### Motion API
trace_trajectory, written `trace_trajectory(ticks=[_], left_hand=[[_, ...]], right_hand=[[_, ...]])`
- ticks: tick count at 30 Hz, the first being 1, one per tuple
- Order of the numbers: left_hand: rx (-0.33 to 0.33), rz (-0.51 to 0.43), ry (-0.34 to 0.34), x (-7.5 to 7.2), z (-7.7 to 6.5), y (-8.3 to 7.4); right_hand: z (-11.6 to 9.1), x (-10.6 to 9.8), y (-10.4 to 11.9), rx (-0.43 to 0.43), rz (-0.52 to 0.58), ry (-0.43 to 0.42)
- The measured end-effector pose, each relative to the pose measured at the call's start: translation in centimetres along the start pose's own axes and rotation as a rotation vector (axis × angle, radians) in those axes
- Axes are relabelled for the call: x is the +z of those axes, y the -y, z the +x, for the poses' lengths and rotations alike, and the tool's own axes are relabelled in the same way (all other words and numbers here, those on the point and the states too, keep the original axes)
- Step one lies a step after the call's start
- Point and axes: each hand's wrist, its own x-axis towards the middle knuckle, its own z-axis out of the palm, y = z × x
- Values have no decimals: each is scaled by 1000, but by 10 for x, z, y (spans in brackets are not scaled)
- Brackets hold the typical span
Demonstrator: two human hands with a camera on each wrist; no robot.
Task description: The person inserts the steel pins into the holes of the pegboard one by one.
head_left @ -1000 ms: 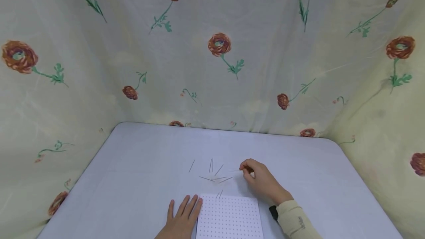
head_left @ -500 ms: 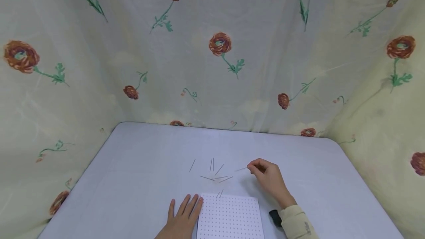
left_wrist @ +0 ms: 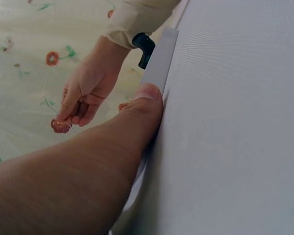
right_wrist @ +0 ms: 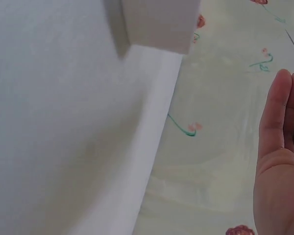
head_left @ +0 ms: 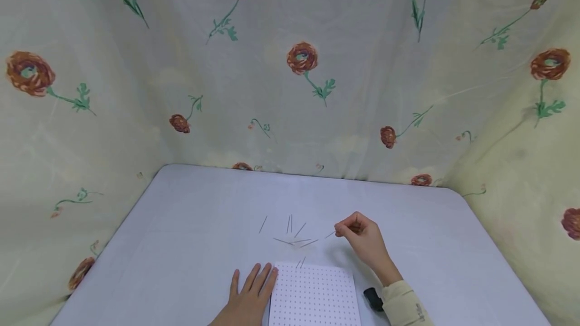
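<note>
By the right hand, a thin stick is pinched above the table. The left hand (fingers straight and spread) is laid at the dotted board's left edge. Loose sticks are scattered beyond, before a flowered curtain.

A thin stick, straight and needle-like, is pinched at one end by the right grip, slanting left and toward the person. Seven loose sticks lie left of that grip on the desk, some meeting. The white board, dotted in rows, lies flat, touching the left grip; two more sticks slant across its far edge.
</note>
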Motion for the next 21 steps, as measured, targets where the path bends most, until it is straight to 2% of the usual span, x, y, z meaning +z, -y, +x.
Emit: trace_trajectory(ticks=[5, 10, 13, 21], left_hand=[[25, -32, -4, -1, 1, 0], [12, -36, 0, -2, 1, -1], [2, -36, 6, -2, 1, -2], [-10, -17, 10, -3, 2, -3]], right_hand=[[-4, 4, 7, -49, -26, -5], [-9, 10, 14, -213, -149, 71], [-11, 14, 16, -278, -235, 123], [-15, 23, 15, -337, -334, 236]])
